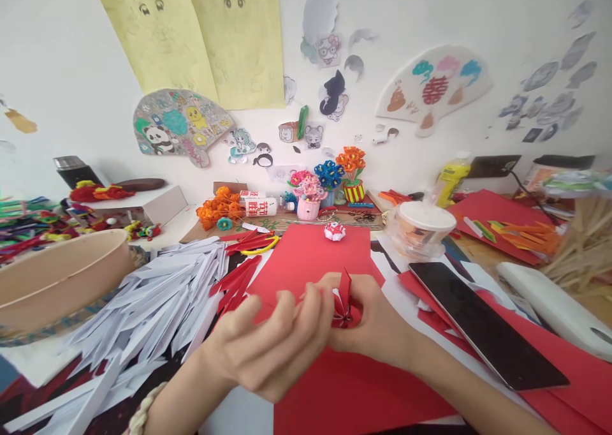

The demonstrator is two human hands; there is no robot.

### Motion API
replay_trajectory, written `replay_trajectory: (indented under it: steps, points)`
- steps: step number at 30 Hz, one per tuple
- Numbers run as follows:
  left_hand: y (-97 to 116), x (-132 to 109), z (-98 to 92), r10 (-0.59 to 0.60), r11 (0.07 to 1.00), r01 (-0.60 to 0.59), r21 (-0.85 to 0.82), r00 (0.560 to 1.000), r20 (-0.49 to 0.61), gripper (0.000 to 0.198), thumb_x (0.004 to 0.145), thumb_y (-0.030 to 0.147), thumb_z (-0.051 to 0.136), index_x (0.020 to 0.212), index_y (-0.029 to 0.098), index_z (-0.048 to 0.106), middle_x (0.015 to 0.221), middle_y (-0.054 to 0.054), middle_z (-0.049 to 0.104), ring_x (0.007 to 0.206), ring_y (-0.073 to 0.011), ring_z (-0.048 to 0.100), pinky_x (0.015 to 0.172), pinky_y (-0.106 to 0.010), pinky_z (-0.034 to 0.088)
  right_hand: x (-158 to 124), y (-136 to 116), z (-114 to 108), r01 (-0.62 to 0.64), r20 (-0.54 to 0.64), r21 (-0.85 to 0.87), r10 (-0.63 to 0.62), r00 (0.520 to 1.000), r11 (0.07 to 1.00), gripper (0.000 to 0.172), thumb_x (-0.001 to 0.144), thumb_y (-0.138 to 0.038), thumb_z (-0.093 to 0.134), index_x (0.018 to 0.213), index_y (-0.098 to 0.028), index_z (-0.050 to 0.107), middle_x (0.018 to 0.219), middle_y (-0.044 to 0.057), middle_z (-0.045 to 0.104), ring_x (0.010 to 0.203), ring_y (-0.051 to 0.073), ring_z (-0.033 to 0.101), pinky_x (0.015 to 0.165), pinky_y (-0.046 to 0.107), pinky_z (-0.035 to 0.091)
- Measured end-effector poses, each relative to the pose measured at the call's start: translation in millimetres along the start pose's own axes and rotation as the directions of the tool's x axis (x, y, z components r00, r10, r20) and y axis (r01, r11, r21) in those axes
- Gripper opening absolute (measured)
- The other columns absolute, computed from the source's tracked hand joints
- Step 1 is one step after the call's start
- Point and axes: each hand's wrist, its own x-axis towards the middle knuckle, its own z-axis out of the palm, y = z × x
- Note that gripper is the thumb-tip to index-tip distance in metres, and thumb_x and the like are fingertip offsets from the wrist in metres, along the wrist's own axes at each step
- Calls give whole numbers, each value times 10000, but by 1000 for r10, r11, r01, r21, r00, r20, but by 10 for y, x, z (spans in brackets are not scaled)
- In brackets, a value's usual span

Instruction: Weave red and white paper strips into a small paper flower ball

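My right hand (370, 323) is closed around a small folded red and white paper piece (345, 310), and a pointed red flap of it sticks up between the fingers. Against its left side, my left hand (282, 339) has its fingers curled. The index and middle fingertips meet the paper, while the other fingers are bent and held apart. My left thumb is hidden. Beneath both hands lies a large red sheet (363, 390). Farther back on it sits a small red and white folded paper ball (335, 231).
Folded white paper strips (157, 294) are heaped at the left, beside a round tan container (62, 269). A black-screened tablet (488, 323) lies on red sheets at the right, near a lidded tub (425, 224). Pipe-cleaner flowers (329, 173) stand along the wall.
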Motion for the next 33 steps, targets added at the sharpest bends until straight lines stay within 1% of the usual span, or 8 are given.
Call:
replay_trajectory:
  steps: [3,6,10,17,22,26,30,33]
  points:
    - [-56,0,22,191,982,-191,2,981,-45,203,889,234,555,913,218,756,959,-13,713,761,-142,532,622,-306,318,-20,0,5,-49,67,50,45,997,998,288,705,-111,681,613,-202,424,607,-72,418,567,92,348,502,241,296]
    - [-81,-19,53,279,960,-281,-4,954,-105,218,878,208,539,814,204,748,913,-22,712,742,-141,544,611,-310,314,-42,23,2,-133,112,92,123,986,987,291,699,-116,686,603,-196,424,587,-79,396,566,87,355,492,226,290]
    - [-57,-10,34,245,967,-247,-64,969,-29,234,877,185,509,794,186,728,913,-29,713,763,-154,568,638,-314,353,-43,41,-19,-239,153,115,220,963,964,320,677,-127,732,573,-182,434,577,-83,392,567,79,347,489,208,299]
    - [-25,52,-20,264,959,-263,-107,965,-2,197,852,198,541,737,165,698,841,-59,710,766,-176,574,662,-322,366,9,-8,-69,-291,218,95,266,939,952,377,686,-159,734,528,-182,393,524,-98,317,520,58,282,450,208,231]
    - [38,47,-75,199,979,-194,-66,977,72,244,887,169,512,780,156,730,832,-52,716,762,-168,593,745,-327,404,-2,48,-87,-346,264,115,307,914,931,317,740,-213,710,520,-174,485,423,-92,431,419,57,378,409,207,256]
    - [67,26,-46,133,987,-130,-90,991,25,254,888,163,525,736,165,728,807,-45,715,741,-156,602,845,-329,416,-2,50,-83,-360,278,146,311,909,922,328,737,-301,753,528,-164,540,418,-87,451,393,57,396,401,204,276]
    - [66,-14,27,145,985,-152,-85,986,-79,273,890,170,508,739,169,734,814,-54,710,729,-158,595,839,-331,426,-2,14,-83,-366,300,162,308,903,916,352,731,-315,762,519,-171,521,436,-89,438,406,58,383,407,212,268]
    - [69,-63,56,44,994,-54,-99,994,-103,295,904,157,476,789,179,746,872,-42,712,768,-148,605,891,-328,414,-16,-1,-94,-342,272,165,290,917,925,364,684,-272,799,550,-179,474,500,-91,423,485,64,367,449,212,273]
